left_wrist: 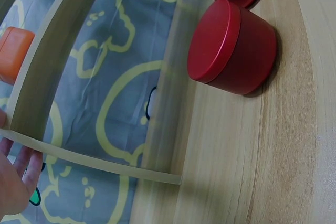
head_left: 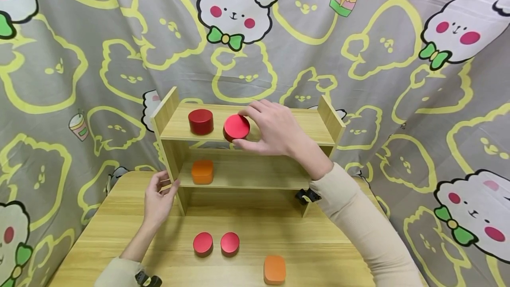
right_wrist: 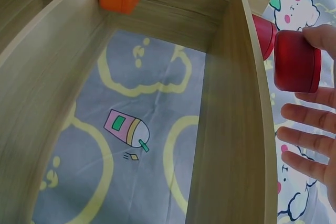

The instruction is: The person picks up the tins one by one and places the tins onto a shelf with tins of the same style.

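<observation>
In the head view, my right hand (head_left: 275, 129) pinches a round red tin (head_left: 237, 127) between thumb and fingers at the top shelf's front edge. The right wrist view shows this red tin (right_wrist: 297, 61) tilted and lifted off the board. Another red tin (head_left: 201, 122) stands just left of it on the top shelf. My left hand (head_left: 159, 198) holds the left side panel of the wooden shelf rack (head_left: 172, 163), thumb and fingers on either side of its edge. An orange tin (head_left: 202, 172) with rounded corners sits on the middle shelf, at the left.
Two red tins (head_left: 203, 243) stand side by side on the wooden table (head_left: 318, 247) before the rack. To their right, nearer me, is an orange square tin (head_left: 274, 269). A patterned curtain (head_left: 303, 65) hangs behind and around the table.
</observation>
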A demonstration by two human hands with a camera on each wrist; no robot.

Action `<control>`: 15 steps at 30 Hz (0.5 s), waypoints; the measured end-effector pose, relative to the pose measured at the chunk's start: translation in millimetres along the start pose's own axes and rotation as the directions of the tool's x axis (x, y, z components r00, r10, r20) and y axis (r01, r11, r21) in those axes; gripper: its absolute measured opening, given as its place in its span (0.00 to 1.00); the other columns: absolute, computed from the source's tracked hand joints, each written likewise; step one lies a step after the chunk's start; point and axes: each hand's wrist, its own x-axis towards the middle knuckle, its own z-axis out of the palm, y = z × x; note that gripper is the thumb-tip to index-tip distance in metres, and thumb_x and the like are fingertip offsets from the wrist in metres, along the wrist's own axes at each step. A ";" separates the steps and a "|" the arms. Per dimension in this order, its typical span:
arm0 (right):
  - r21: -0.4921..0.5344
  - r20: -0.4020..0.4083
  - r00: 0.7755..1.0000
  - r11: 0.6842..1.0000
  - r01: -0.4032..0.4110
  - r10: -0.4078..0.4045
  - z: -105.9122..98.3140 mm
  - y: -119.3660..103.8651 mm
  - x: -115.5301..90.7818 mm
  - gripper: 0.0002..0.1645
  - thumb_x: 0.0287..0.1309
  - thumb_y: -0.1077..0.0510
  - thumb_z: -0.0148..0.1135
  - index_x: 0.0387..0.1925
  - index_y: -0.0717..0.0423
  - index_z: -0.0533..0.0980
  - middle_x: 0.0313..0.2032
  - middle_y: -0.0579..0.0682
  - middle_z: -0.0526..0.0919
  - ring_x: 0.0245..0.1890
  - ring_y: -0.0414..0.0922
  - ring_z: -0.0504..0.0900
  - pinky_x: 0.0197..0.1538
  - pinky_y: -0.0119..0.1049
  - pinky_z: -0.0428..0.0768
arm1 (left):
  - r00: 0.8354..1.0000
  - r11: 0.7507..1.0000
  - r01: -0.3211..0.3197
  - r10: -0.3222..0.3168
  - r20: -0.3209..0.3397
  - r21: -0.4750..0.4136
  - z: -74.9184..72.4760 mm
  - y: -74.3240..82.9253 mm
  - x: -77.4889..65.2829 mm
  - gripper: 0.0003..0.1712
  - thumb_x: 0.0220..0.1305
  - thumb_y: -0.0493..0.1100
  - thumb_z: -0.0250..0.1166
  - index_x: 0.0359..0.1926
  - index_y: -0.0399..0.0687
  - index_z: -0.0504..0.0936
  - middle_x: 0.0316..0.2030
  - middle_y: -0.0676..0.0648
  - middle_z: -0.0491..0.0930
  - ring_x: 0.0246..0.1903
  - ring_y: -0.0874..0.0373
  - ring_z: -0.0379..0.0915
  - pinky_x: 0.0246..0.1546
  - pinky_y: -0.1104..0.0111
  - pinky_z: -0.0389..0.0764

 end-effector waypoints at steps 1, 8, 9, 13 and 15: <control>-0.001 0.006 1.000 1.000 -0.004 0.004 0.4 -0.1 0.7 0.36 0.56 0.28 0.68 0.53 0.49 0.82 0.48 0.47 0.87 0.48 0.48 0.86 0.42 0.41 0.86 | 1.000 1.000 -0.001 0.001 -0.001 0.001 0.0 -0.1 0.0 0.20 0.70 0.31 0.67 0.60 0.31 0.76 0.44 0.64 0.73 0.44 0.77 0.74 0.44 0.87 0.80; 0.006 0.040 0.998 0.999 -0.037 0.037 3.4 0.9 4.3 0.34 0.57 0.28 0.69 0.53 0.48 0.82 0.48 0.46 0.87 0.46 0.47 0.86 0.42 0.42 0.86 | 1.000 1.000 0.007 -0.007 -0.002 0.012 0.5 0.2 -0.1 0.20 0.71 0.32 0.67 0.60 0.32 0.76 0.45 0.64 0.73 0.44 0.77 0.74 0.44 0.87 0.80; 0.005 0.044 0.998 0.999 -0.042 0.041 4.0 1.3 4.8 0.34 0.57 0.28 0.69 0.53 0.48 0.82 0.48 0.46 0.87 0.46 0.47 0.86 0.42 0.43 0.86 | 1.000 1.000 0.009 -0.009 -0.002 0.013 0.5 0.4 -0.2 0.20 0.71 0.32 0.67 0.60 0.32 0.76 0.45 0.64 0.73 0.44 0.77 0.74 0.44 0.87 0.80; -0.001 0.057 0.997 0.999 -0.053 0.053 6.3 2.6 6.4 0.35 0.57 0.28 0.69 0.52 0.48 0.82 0.48 0.46 0.87 0.47 0.47 0.85 0.42 0.42 0.86 | 1.000 1.000 0.008 -0.008 -0.004 0.010 0.6 1.0 -0.3 0.20 0.70 0.32 0.67 0.60 0.32 0.76 0.44 0.64 0.74 0.44 0.77 0.74 0.44 0.87 0.80; -0.002 0.067 0.996 0.998 -0.059 0.059 6.9 2.9 7.3 0.35 0.57 0.28 0.68 0.53 0.48 0.82 0.48 0.46 0.86 0.47 0.47 0.85 0.42 0.42 0.86 | 1.000 1.000 0.007 -0.007 -0.004 0.006 0.5 1.2 -0.3 0.20 0.70 0.31 0.67 0.60 0.32 0.76 0.44 0.64 0.74 0.44 0.77 0.75 0.44 0.87 0.80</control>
